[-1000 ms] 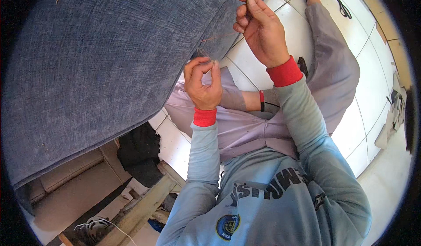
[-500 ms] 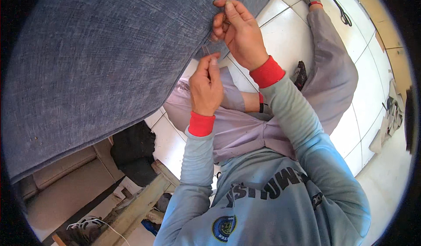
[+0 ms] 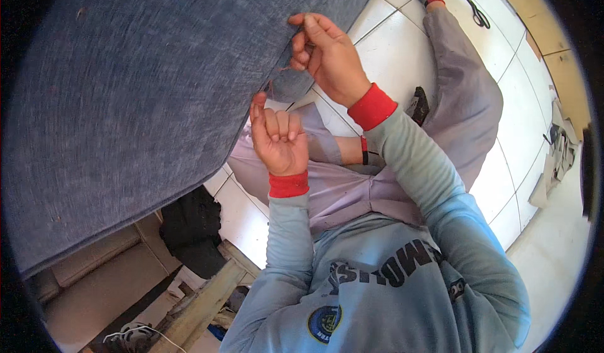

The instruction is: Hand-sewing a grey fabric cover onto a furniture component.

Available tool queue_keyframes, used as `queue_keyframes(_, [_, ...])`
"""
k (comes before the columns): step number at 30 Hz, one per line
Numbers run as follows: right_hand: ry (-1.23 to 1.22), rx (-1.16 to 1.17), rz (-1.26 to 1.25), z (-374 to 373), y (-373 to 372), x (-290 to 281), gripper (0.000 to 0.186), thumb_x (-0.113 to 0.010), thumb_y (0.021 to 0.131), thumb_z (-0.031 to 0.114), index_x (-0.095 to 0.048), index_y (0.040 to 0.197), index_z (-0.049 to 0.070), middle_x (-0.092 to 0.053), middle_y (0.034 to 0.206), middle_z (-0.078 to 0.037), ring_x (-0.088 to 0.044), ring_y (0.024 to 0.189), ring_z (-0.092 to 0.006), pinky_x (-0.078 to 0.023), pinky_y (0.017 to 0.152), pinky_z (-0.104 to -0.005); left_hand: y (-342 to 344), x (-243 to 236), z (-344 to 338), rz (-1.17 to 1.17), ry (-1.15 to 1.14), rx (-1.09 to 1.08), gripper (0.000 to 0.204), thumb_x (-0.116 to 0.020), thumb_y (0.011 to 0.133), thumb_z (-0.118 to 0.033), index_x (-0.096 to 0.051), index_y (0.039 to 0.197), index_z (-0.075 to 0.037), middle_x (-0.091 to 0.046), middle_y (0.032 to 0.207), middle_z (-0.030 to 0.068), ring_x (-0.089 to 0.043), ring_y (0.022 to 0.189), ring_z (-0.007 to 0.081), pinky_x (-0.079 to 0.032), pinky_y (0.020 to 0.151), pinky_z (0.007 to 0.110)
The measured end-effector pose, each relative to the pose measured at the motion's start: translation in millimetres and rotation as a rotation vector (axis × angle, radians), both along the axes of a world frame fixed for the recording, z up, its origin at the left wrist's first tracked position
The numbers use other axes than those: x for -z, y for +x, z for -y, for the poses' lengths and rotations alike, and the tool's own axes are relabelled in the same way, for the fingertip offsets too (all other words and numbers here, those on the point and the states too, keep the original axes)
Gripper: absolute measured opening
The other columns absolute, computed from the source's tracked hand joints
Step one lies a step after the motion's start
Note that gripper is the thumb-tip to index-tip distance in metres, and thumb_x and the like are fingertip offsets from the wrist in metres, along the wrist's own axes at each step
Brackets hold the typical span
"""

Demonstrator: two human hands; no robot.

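A large blue-grey upholstered piece [image 3: 132, 95] fills the upper left, with a piped seam along its lower right edge. Thin pinkish thread [image 3: 272, 85] runs at the seam between my hands. My right hand [image 3: 324, 57] is beside the edge, thumb and forefinger pinched; what they hold is too small to make out. Lower down, my left hand [image 3: 277, 136] is palm up against the same edge, three fingers curled and the outer digits raised close together at the fabric; anything between them is hidden.
My legs in pale trousers [image 3: 459, 89] rest on white tiles [image 3: 396, 51]. Black scissors [image 3: 478, 14] lie beside my foot. Scraps [image 3: 553, 170] are at the right. At lower left are black fabric [image 3: 189, 221], a wooden frame [image 3: 223, 265], a brown cushioned piece [image 3: 107, 277] and white cord [image 3: 157, 334].
My right hand has moved down and left toward the seam. My left hand has shifted lower and left, turning palm up with some fingers curled.
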State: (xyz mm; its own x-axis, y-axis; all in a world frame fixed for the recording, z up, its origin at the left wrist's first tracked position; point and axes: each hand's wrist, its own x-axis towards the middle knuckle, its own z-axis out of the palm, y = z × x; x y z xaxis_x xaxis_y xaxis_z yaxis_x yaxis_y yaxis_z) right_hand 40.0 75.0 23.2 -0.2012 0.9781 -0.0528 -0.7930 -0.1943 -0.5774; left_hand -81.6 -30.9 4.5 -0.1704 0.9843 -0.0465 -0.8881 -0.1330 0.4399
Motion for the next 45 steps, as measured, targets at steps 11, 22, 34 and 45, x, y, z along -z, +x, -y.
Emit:
queue_keyframes(11, [0.164, 0.067, -0.034, -13.6, 9.5, -4.3, 0.028, -0.048, 0.104, 0.024, -0.061, 0.112, 0.001, -0.055, 0.076, -0.001, -0.046, 0.064, -0.0091, -0.039, 0.057, -0.0256, -13.1, 7.8, 20.3, -0.850, -0.292, -0.282, 0.030, -0.050, 0.103, -0.019, -0.054, 0.128, -0.003, -0.054, 0.132, 0.0077, -0.056, 0.105, 0.0165, -0.049, 0.095, 0.037])
queue_keyframes(22, [0.391, -0.080, -0.479, -72.0, 105.9, -7.7, 0.025, -0.047, 0.105, 0.024, -0.056, 0.118, 0.005, -0.052, 0.076, 0.002, -0.042, 0.060, -0.0071, -0.035, 0.054, -0.0227, 9.5, 16.5, -24.6, -1.259, -0.367, -0.479, 0.024, -0.080, 0.083, -0.015, -0.062, 0.092, -0.003, -0.061, 0.083, 0.0006, -0.053, 0.070, 0.0083, -0.044, 0.066, 0.023])
queue_keyframes(34, [0.231, 0.099, 0.447, -102.9, 120.2, -23.0, 0.022, -0.048, 0.104, 0.022, -0.059, 0.113, 0.005, -0.048, 0.071, 0.004, -0.036, 0.052, -0.0042, -0.032, 0.048, -0.0195, 3.4, 24.9, -43.0, -1.370, -0.227, -0.768, 0.022, -0.078, 0.086, -0.021, -0.070, 0.083, 0.000, -0.060, 0.067, -0.0018, -0.047, 0.059, 0.0070, -0.041, 0.058, 0.024])
queue_keyframes(45, [0.288, 0.173, 0.556, -125.9, 126.0, -5.3, 0.022, -0.055, 0.101, 0.028, -0.063, 0.104, 0.008, -0.052, 0.071, 0.004, -0.044, 0.055, -0.0042, -0.037, 0.049, -0.0196, -8.4, 27.5, -48.4, -1.426, -0.228, -0.677, 0.030, -0.082, 0.081, -0.028, -0.071, 0.096, -0.003, -0.069, 0.083, 0.0024, -0.055, 0.060, 0.0101, -0.046, 0.058, 0.026])
